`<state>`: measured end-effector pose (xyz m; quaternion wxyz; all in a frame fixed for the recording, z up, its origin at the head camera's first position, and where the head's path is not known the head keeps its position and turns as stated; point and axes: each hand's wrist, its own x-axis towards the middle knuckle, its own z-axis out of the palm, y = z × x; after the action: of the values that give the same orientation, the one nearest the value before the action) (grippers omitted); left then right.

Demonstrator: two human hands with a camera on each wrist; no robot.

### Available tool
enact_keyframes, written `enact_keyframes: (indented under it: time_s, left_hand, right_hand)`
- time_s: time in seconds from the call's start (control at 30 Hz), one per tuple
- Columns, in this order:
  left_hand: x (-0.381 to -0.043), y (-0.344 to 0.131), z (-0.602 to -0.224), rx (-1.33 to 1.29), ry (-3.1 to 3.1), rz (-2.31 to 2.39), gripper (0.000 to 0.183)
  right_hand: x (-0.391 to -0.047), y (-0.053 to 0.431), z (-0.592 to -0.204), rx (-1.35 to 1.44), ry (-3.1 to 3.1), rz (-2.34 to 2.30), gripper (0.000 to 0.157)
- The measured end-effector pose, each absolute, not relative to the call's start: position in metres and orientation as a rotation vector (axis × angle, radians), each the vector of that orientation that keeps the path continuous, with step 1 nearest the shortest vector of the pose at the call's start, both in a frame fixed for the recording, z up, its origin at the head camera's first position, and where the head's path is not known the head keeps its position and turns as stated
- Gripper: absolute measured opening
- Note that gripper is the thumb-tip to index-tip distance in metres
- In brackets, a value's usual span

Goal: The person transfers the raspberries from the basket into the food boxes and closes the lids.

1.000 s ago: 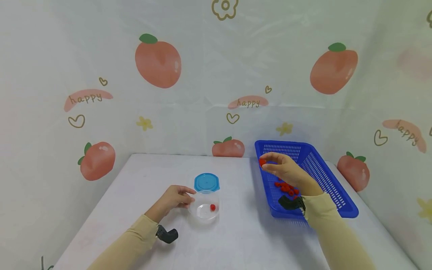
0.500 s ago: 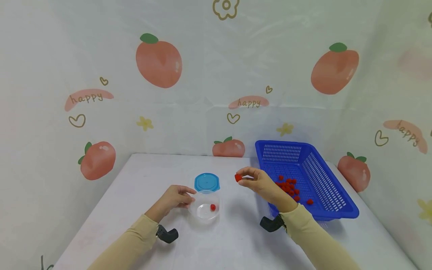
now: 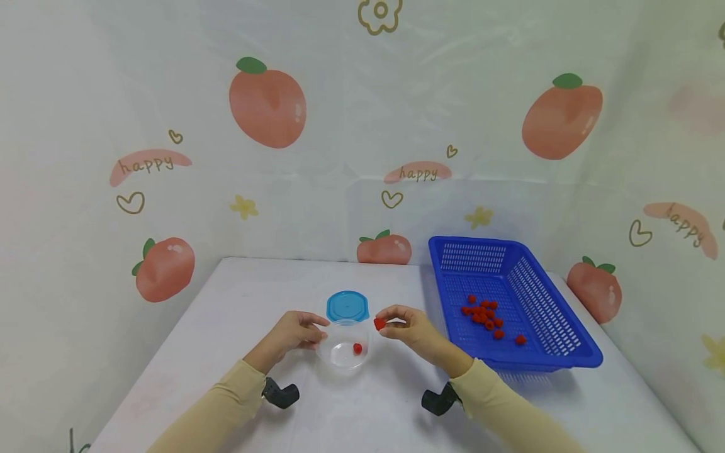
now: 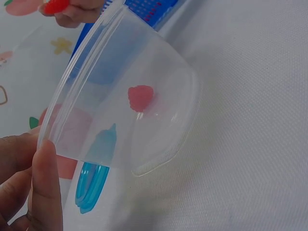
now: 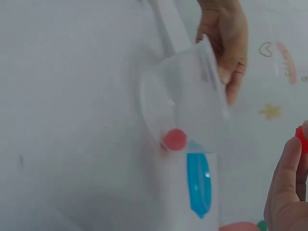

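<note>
A clear plastic bowl [image 3: 340,355] stands on the table, with one raspberry [image 3: 357,348] lying on its bottom. My left hand [image 3: 291,332] pinches the bowl's left rim between thumb and fingers, as the left wrist view also shows. Just off the bowl's right rim, my right hand [image 3: 413,330] holds another red raspberry [image 3: 379,324] at its fingertips. Behind the bowl lies a blue lid [image 3: 347,306], flat on the table. In the right wrist view only part of the right hand and its raspberry [image 5: 302,139] show, at the right edge.
A blue perforated basket [image 3: 546,308] stands on the right side of the table, with several raspberries [image 3: 481,313] inside. A printed cloth [image 3: 317,207] hangs behind the table. Both wrists wear black camera mounts [image 3: 280,394].
My right hand has travelled left and down from over the basket to beside the bowl, carrying a raspberry. The left hand and the bowl have stayed in place.
</note>
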<state>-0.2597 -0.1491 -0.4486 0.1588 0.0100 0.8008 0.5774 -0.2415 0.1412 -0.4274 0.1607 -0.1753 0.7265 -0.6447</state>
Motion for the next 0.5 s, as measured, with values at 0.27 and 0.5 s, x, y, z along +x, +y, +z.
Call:
enact_keyframes:
  time_s: [0.27,0.5]
  left_hand:
    - [-0.260,-0.150,-0.448,0.058,2.271,1.659,0.034]
    - [-0.261,-0.150,-0.449,0.049,2.270,1.656,0.034]
  right_hand:
    - [-0.239,0.127,-0.444,-0.437,2.109,-1.809,0.031]
    - [-0.236,0.117,-0.446,-0.436,2.119,-1.773,0.030]
